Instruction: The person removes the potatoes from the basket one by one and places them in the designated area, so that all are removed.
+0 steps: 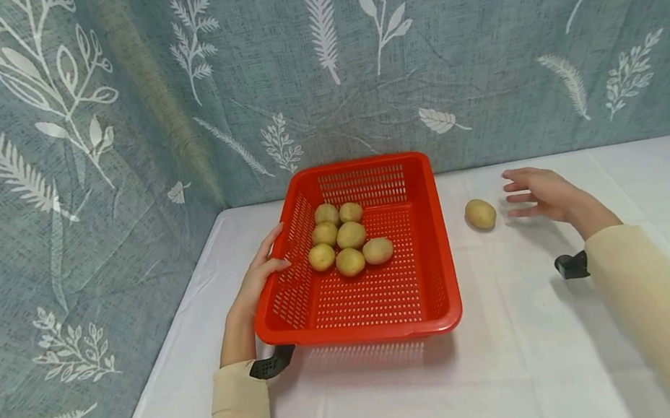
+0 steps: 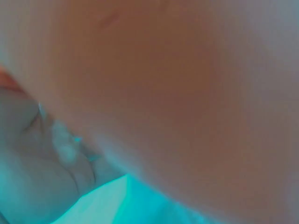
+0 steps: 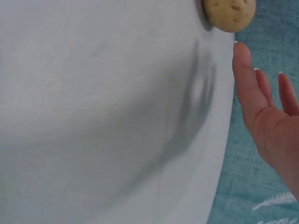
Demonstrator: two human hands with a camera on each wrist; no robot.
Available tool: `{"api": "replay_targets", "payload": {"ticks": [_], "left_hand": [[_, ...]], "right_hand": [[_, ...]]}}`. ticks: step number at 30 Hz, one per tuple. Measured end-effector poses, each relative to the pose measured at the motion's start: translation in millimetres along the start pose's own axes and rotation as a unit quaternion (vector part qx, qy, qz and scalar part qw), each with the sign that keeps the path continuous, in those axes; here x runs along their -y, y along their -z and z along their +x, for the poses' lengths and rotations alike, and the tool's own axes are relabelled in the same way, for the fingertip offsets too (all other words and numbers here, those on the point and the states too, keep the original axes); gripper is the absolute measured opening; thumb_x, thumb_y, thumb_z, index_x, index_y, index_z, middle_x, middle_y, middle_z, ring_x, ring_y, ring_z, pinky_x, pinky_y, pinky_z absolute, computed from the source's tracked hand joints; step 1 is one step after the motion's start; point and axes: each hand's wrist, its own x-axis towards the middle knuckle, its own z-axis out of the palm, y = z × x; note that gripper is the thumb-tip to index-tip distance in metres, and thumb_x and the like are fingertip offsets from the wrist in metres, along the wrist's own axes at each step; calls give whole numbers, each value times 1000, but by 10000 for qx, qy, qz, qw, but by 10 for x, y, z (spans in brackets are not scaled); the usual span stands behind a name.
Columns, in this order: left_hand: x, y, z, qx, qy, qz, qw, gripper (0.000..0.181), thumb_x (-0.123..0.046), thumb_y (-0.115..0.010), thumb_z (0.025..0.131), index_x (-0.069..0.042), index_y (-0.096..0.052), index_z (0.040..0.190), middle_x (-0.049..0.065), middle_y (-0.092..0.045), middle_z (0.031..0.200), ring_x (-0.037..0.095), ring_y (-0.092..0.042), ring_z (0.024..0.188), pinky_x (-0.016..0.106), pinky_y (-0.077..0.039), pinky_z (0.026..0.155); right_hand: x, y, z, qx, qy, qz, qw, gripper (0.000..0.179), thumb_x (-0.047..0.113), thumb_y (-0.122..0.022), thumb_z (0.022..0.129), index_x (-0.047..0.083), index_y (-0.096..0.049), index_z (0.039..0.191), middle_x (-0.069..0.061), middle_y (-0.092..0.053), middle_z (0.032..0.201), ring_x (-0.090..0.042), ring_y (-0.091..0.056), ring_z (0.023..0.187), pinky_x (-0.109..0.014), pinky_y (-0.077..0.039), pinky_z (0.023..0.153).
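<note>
Lone potato (image 1: 481, 214) on white table (image 1: 517, 363), right of red basket (image 1: 361, 334). Right hand (image 1: 546, 196) just beside it, fingers loosely extended, nothing held. Left hand (image 1: 254, 280) grips basket's left rim. Seven potatoes (image 1: 351, 236) inside. Leaf-print cloth (image 1: 306, 111) behind.

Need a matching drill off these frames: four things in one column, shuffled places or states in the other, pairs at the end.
1. Red perforated plastic basket
2. Loose yellow-brown oval potato
3. Person's bare left hand
4. Person's bare right hand

A. Raised, fingers apart, touching nothing
B. Contains seven potatoes
C. Grips the basket's left side
D. Lies on the white table surface, outside the basket

Pairs: 1-B, 2-D, 3-C, 4-A
</note>
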Motion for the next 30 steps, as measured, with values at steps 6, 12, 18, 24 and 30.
{"api": "replay_targets", "payload": {"ticks": [6,12,18,24,30], "left_hand": [[-9,-12,4,-296,-64,191,9994,70,2,-38,89,-16,-18,154,23,-32,138,18,-56,93,28,-50,73],[-3,-16,9,-425,-63,167,9989,71,4,-39,87,-15,-20,153,23,-31,142,17,-56,93,27,-50,72],[-4,-11,3,-390,-32,157,9991,71,3,-38,88,-16,-19,153,23,-31,141,18,-56,93,28,-50,73],[-9,-11,11,-304,24,145,9994,72,2,-38,88,-18,-18,154,21,-33,137,19,-57,93,29,-50,73],[-11,-3,12,-260,64,80,9996,73,2,-39,88,-18,-17,154,20,-34,133,19,-56,93,29,-51,73]], "right_hand": [[107,-37,17,21,100,-107,9999,68,38,-33,102,4,-2,153,-25,-11,153,-38,-20,138,-46,-39,98],[218,-68,4,87,196,-49,9998,70,38,-36,101,5,-1,153,-25,-9,153,-38,-19,138,-47,-36,100],[369,-95,9,63,299,13,9995,73,40,-37,101,6,2,152,-24,-7,154,-37,-18,139,-47,-35,101],[562,-177,29,148,461,120,9988,70,40,-35,101,7,0,153,-22,-6,155,-35,-17,140,-40,-44,94],[781,-413,61,253,545,336,9976,65,38,-34,102,9,-7,154,-19,-10,155,-33,-20,140,-41,-43,95]]}}
